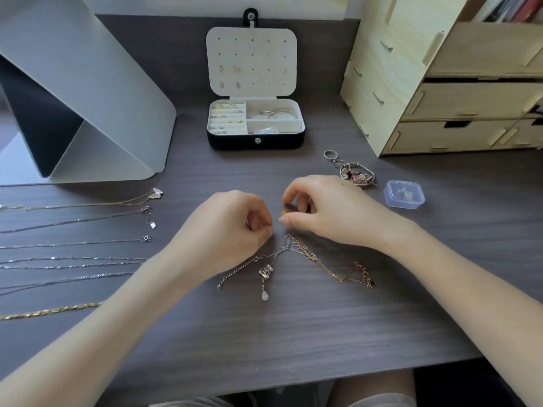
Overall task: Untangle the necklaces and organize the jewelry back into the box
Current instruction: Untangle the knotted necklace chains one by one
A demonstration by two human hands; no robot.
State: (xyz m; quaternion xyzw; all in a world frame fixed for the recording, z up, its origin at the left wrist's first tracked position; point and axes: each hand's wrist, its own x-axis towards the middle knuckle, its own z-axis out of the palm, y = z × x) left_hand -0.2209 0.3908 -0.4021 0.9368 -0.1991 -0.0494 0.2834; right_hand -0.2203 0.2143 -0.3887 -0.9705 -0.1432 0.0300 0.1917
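The right grip (320, 210) is pinching a small gold piece (283, 213) just above the tangled necklaces (293, 254) lying mid-frame on the tabletop (264, 333). The left grip (235, 227) is sitting curled beside it; what it holds cannot be told. The open jewelry box (255, 139) is standing at upper centre.

Silver and gold metal chains (296, 251) glint on a matt, dark wood-grain surface (293, 333). A jewelry box (255, 141) shows a smooth black shell and soft cream lining, near a bare plywood organizer (390, 83) and a clear plastic case (404, 194).
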